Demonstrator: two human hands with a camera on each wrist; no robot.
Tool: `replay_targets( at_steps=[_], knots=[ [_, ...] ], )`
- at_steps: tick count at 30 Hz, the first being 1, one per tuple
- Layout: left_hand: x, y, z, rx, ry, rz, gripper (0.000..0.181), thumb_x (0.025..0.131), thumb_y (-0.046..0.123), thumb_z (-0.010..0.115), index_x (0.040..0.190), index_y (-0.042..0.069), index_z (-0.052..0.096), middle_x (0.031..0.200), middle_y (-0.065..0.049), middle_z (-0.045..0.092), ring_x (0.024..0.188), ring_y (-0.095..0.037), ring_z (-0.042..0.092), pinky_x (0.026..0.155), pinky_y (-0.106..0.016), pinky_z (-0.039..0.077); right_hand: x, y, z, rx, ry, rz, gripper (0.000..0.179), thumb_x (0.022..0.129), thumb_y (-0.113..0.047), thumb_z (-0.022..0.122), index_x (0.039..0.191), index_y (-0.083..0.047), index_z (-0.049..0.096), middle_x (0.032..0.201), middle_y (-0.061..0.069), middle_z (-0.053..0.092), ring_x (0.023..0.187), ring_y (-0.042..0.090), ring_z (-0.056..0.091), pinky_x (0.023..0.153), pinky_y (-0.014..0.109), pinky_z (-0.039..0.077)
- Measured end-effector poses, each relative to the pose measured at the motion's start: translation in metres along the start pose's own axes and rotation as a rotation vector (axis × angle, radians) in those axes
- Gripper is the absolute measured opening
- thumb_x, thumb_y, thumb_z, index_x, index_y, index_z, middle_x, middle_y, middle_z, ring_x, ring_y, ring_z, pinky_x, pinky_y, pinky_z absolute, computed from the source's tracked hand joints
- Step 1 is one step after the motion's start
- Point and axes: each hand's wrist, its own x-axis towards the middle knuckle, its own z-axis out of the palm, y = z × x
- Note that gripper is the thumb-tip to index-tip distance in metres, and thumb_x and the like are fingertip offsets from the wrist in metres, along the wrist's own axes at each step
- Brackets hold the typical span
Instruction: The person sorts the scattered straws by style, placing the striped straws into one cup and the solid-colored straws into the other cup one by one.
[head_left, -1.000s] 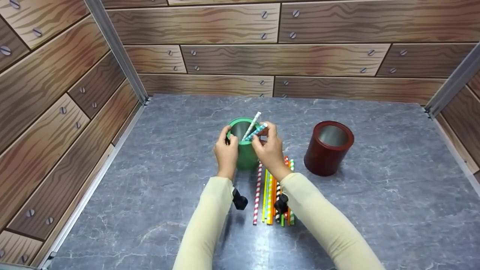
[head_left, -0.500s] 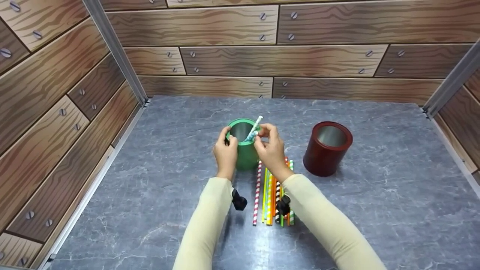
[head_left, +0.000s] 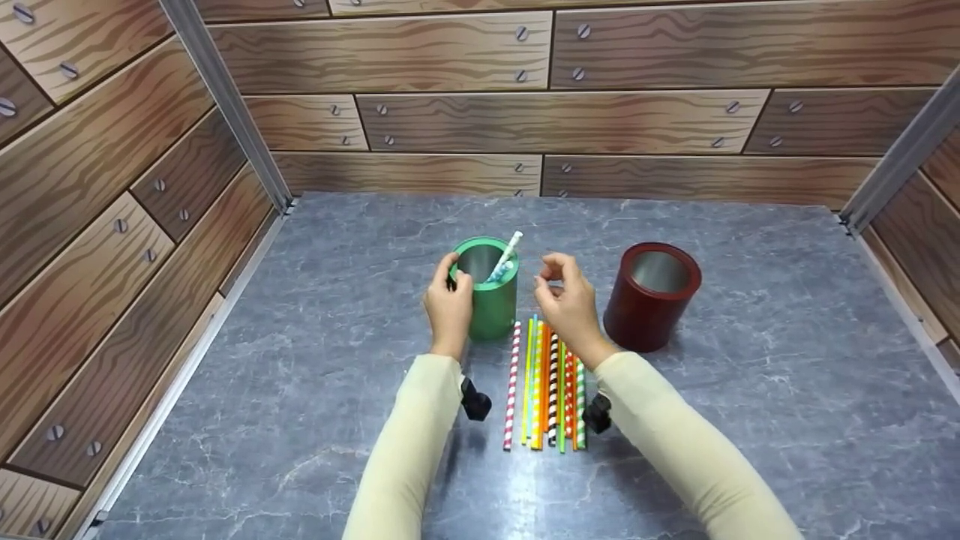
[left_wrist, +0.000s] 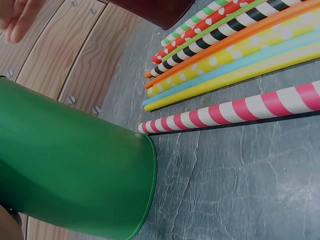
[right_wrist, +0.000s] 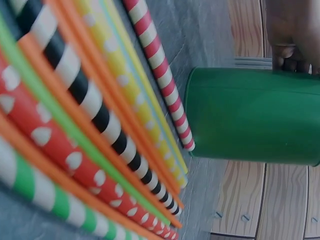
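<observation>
A green can (head_left: 495, 315) stands upright, and my left hand (head_left: 448, 309) grips it at the left of its rim. Two paper straws lean inside it: a pale patterned straw (head_left: 511, 247) sticks up above the rim, and a blue patterned straw (head_left: 502, 271) barely shows over it. My right hand (head_left: 571, 306) hovers just right of the can, fingers loosely bent and holding nothing. Below that hand a row of colourful straws (left_wrist: 220, 45) lies side by side on the table. Closest to the can is a pink-and-white striped straw (right_wrist: 162, 70).
A dark red can (head_left: 646, 322) stands right of my right hand, and no straws show in its mouth. The grey marbled table (head_left: 322, 390) is bordered by wood-patterned walls (head_left: 450, 124) at the back and sides.
The blue patterned straw has sunk deeper into the green can. My right hand has let go of it and drawn away to the right. My left hand stays on the can.
</observation>
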Motion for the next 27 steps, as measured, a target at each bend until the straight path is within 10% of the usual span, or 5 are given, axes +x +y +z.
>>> replay_targets(
  at_steps=[9, 17, 27],
  knots=[
    [0.000, -0.002, 0.001, 0.000, 0.005, -0.001, 0.038, 0.086, 0.013, 0.047, 0.121, 0.014, 0.061, 0.100, -0.007, 0.066, 0.062, -0.013, 0.044, 0.060, -0.025, 0.037, -0.010, 0.009, -0.019, -0.081, -0.027, 0.161, 0.025, 0.078, 0.004, 0.057, 0.102, 0.003, 0.054, 0.084, 0.014, 0.058, 0.077, 0.021, 0.058, 0.066, 0.028, 0.052],
    [0.000, 0.000, 0.001, 0.012, 0.010, 0.000, 0.038, 0.085, 0.014, 0.048, 0.121, 0.014, 0.062, 0.106, -0.007, 0.066, 0.065, -0.014, 0.047, 0.062, -0.025, 0.039, -0.026, 0.021, -0.033, -0.204, -0.037, 0.479, 0.026, 0.073, -0.005, 0.061, 0.099, -0.001, 0.058, 0.081, 0.010, 0.060, 0.074, 0.021, 0.056, 0.067, 0.027, 0.044],
    [0.000, -0.001, 0.000, 0.013, 0.005, 0.002, 0.039, 0.086, 0.013, 0.047, 0.122, 0.015, 0.061, 0.074, -0.006, 0.059, 0.053, -0.011, 0.035, 0.054, -0.025, 0.033, -0.045, 0.035, -0.043, -0.328, -0.237, 0.683, 0.037, 0.074, -0.015, 0.066, 0.106, 0.001, 0.056, 0.089, 0.015, 0.061, 0.086, 0.029, 0.058, 0.078, 0.039, 0.044]
  ],
)
